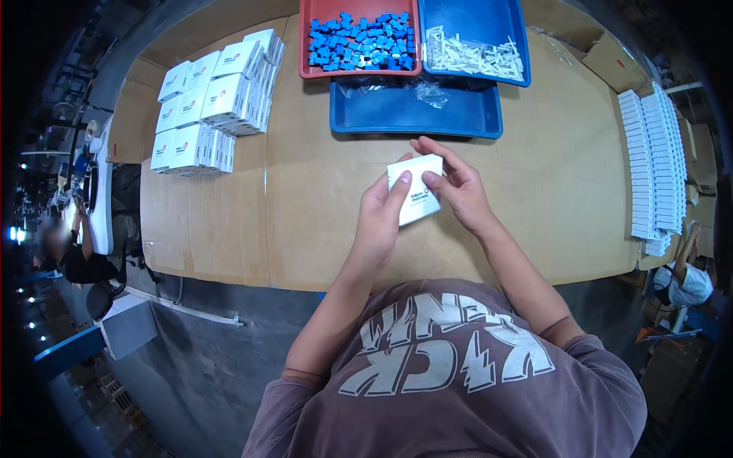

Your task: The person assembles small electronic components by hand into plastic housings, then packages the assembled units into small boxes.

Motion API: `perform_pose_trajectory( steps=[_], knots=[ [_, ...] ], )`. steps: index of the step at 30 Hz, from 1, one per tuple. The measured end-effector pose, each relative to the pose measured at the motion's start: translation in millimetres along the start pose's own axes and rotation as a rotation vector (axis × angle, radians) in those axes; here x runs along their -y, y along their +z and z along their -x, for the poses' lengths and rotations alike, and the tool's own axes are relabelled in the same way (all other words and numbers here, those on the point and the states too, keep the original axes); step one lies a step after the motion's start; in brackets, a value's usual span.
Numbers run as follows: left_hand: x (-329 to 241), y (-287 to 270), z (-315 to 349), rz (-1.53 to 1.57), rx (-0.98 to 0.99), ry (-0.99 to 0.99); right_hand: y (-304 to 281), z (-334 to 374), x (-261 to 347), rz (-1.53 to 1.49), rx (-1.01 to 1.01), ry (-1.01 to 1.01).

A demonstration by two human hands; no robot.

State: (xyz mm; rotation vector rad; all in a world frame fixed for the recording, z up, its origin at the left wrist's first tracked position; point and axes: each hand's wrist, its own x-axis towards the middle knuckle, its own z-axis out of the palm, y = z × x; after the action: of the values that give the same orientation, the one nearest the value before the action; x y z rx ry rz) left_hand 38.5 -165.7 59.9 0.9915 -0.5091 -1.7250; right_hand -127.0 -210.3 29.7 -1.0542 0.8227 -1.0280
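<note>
A small white printed cardboard box [416, 204] is held up over the cardboard-covered table [328, 221], tilted a little. My left hand [383, 202] grips its left side, with the thumb across the front face. My right hand [460, 187] holds the right edge, thumb pressed on the face and fingers behind the top corner. Just beyond my hands lies a blue tray [416, 122] with some clear plastic wrapping [432, 95] in it. The backs of my fingers are partly hidden by the box.
A red tray [304, 46] of small blue parts and a blue tray [521, 38] of slim white parts stand at the back. Stacked white boxes [223, 98] fill the left. More box stacks [649, 164] line the right edge. People [80, 256] sit at both sides.
</note>
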Motion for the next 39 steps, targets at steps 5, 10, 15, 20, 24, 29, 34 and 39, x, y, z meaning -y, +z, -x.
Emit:
perform_pose_trajectory(
  steps=[5, 10, 15, 20, 24, 29, 34, 39],
  knots=[
    [-7.5, -2.5, 3.3, -0.254, 0.085, 0.263, -17.5, 3.1, 3.3, -0.012, 0.02, 0.209],
    [-9.9, -4.2, 9.0, -0.322, 0.115, 0.306, -21.2, 5.8, 14.6, -0.064, 0.04, 0.143],
    [-11.8, -10.6, 10.9, -0.296, 0.182, 0.309, -21.9, 7.8, 25.0, -0.065, 0.088, 0.105],
    [-9.7, -13.6, 12.8, -0.35, 0.217, 0.321, -21.0, 10.4, 27.5, 0.018, 0.112, 0.084],
    [-7.7, -13.9, 12.4, -0.343, 0.209, 0.318, -18.9, 8.9, 27.8, -0.006, 0.102, 0.104],
    [-2.3, -7.5, 11.0, -0.154, 0.08, 0.39, -7.7, 8.7, 25.8, -0.103, 0.088, 0.106],
    [-4.8, -9.4, 0.9, -0.141, 0.013, 0.439, -16.4, 12.8, 21.5, -0.068, 0.126, 0.123],
    [-18.7, -6.3, 3.5, -0.416, 0.008, 0.56, -16.2, 8.5, 42.8, 0.061, 0.109, -0.008]
  ],
)
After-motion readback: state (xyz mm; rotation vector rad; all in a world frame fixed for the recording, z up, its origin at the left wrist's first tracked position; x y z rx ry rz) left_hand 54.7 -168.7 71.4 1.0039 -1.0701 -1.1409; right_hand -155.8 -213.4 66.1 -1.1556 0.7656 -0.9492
